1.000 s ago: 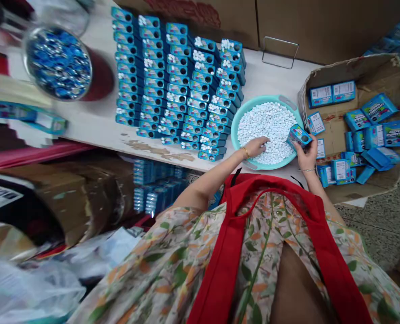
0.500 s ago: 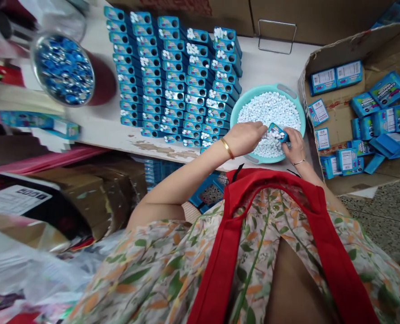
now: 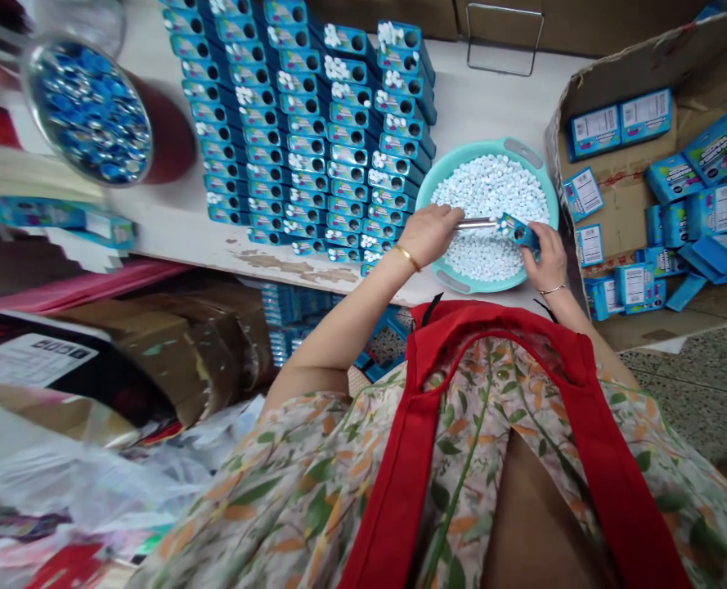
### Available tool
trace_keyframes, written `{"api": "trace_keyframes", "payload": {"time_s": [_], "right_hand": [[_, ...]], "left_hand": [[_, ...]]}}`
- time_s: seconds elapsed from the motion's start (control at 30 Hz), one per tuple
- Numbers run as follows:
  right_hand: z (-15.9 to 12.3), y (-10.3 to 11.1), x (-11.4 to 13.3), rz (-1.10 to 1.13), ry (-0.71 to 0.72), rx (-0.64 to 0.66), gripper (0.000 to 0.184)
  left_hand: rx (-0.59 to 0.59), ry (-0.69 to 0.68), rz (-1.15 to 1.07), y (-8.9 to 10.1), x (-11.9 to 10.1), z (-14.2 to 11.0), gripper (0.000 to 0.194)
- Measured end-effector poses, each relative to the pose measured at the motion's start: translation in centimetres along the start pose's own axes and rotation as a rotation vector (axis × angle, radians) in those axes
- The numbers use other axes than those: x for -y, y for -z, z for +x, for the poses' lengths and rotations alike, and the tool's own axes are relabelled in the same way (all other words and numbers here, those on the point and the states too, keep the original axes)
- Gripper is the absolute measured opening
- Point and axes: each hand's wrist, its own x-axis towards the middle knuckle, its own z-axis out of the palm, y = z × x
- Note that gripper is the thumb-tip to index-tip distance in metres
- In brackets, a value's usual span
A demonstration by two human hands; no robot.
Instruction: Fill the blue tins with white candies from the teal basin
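Over a teal basin [image 3: 437, 175] full of small white candies [image 3: 491, 196], my right hand [image 3: 545, 263] is closed on a small blue box [image 3: 521, 232]. My left hand [image 3: 429, 232] pinches the end of a thin silvery insert [image 3: 477, 222] that sticks out of the box's left end. Both hands hover just above the candies, near the basin's front half. A gold bangle shows on my left wrist.
Several rows of open blue boxes [image 3: 305, 135], some holding white candies, cover the table [image 3: 172, 221] left of the basin. A cardboard carton [image 3: 639, 323] with loose blue boxes stands at the right. A round tin of blue pieces [image 3: 90, 110] sits far left. More cartons lie under the table.
My left hand left the candies, met the box, and has now drawn a silvery insert out to the left. My right hand brought the box over the basin.
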Motion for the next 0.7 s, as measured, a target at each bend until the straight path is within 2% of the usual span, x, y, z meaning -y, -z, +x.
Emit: {"api": "trace_keyframes", "payload": {"time_s": [0.1, 0.17, 0.27, 0.37, 0.47, 0.57, 0.7], "right_hand": [[0.2, 0.6, 0.2, 0.010, -0.051, 0.019, 0.057], [0.3, 0.9, 0.4, 0.024, -0.076, 0.016, 0.061], [0.4, 1.4, 0.5, 0.053, -0.105, -0.025, 0.066], [0.5, 1.8, 0.6, 0.074, -0.111, -0.067, 0.065], [0.7, 2.2, 0.9, 0.065, -0.117, -0.089, 0.065], [0.6, 2.4, 1.0, 0.053, -0.131, -0.099, 0.064], [0.3, 2.4, 0.4, 0.066, -0.111, -0.141, 0.063]], "left_hand": [[0.122, 0.038, -0.062, -3.6, 1.1, 1.8, 0.030], [0.171, 0.082, -0.133, -4.9, 0.8, 2.3, 0.034], [0.176, 0.154, -0.190, -5.4, 0.7, 2.3, 0.048], [0.130, 0.227, -0.102, -5.4, 1.3, 2.2, 0.038], [0.086, 0.286, -0.020, -5.9, 1.7, 2.7, 0.040], [0.061, 0.194, -0.008, -7.0, 0.7, 3.7, 0.042], [0.092, 0.050, -0.107, -9.3, -1.5, 5.1, 0.044]]}}
